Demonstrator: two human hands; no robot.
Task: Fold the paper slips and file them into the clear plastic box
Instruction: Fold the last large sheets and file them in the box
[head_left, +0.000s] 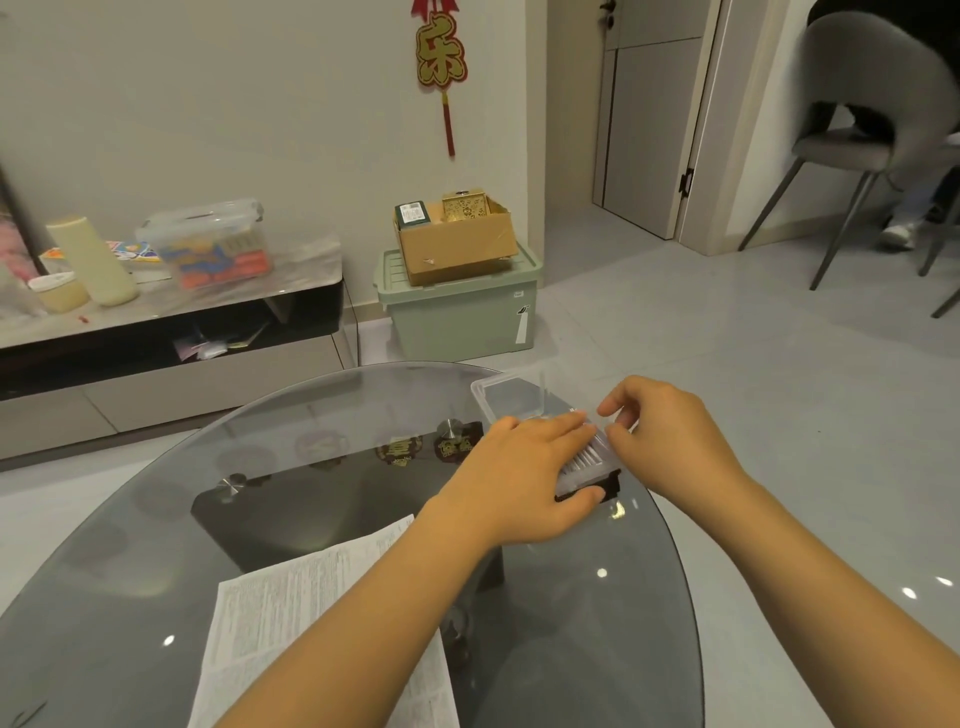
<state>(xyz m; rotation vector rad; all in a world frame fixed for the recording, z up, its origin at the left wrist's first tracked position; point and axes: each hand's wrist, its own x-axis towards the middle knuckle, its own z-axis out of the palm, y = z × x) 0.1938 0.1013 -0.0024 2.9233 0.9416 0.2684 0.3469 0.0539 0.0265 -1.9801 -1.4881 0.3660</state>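
- Clear plastic box (587, 462) sat at far right edge of glass bench (311, 467), lid (511, 397) open behind it, folded slips (584, 457) standing on edge inside.
- Left hand (524, 483) lay over box w/ straight fingers, thumb at its near end, steadying it.
- Right hand (670, 431) pinched at the slips' tops; exact grasp unclear.
- Unfolded paper sheets (311, 597) lay near bench front.
- Slips prob. light, limp, easily creased: take by edges. Box light, slick on glass, so brace its sides.

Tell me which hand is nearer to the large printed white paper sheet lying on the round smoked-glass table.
Left. The left hand rests on the small clear plastic box, just beyond the printed white paper sheet; its forearm crosses over the sheet. The right hand is farther, on the box's far side.
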